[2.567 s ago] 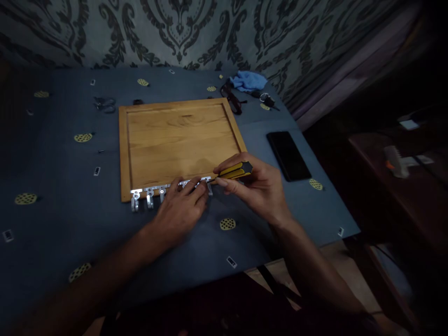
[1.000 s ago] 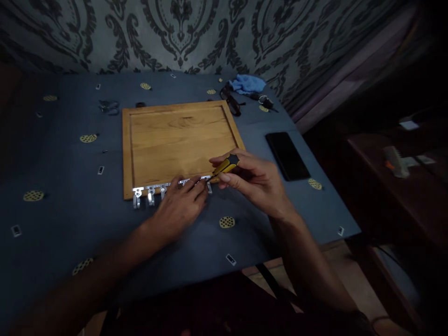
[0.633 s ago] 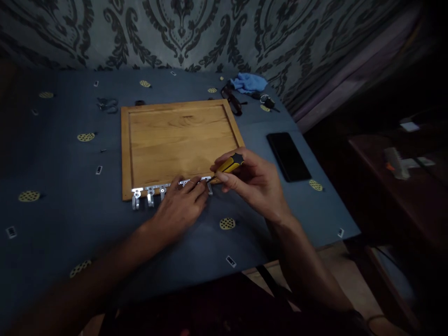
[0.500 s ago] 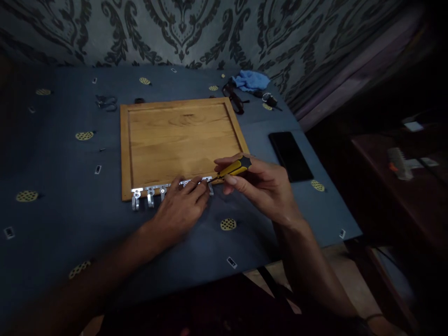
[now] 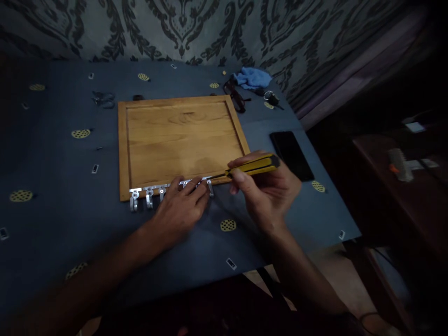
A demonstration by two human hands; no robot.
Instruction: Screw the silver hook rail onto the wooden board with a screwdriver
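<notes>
A framed wooden board [image 5: 175, 144] lies flat on the table, with a silver hook rail [image 5: 149, 191] along its near edge, the hooks hanging over that edge. My left hand [image 5: 181, 206] is on the rail, its bent fingers pressing the metal down on the frame and hiding its middle. In my right hand [image 5: 268, 198] is a yellow-and-black screwdriver [image 5: 255, 165], gripped between thumb and fingers. The handle leans up to the right; the shaft points left to the right end of the rail, by my left fingertips. Whether the tip sits in a screw is too small to tell.
A black phone [image 5: 292, 156] lies right of the board. Behind it are glasses [image 5: 237, 99], keys [image 5: 271, 97] and a blue cloth [image 5: 252, 78]. Dark pliers-like tools [image 5: 103, 99] lie at the back left, a small screw [image 5: 99, 148] left of the board. The patterned wall rises behind.
My right hand has moved right and turned, so the screwdriver lies flatter and shows more of its handle. My left hand stays on the rail.
</notes>
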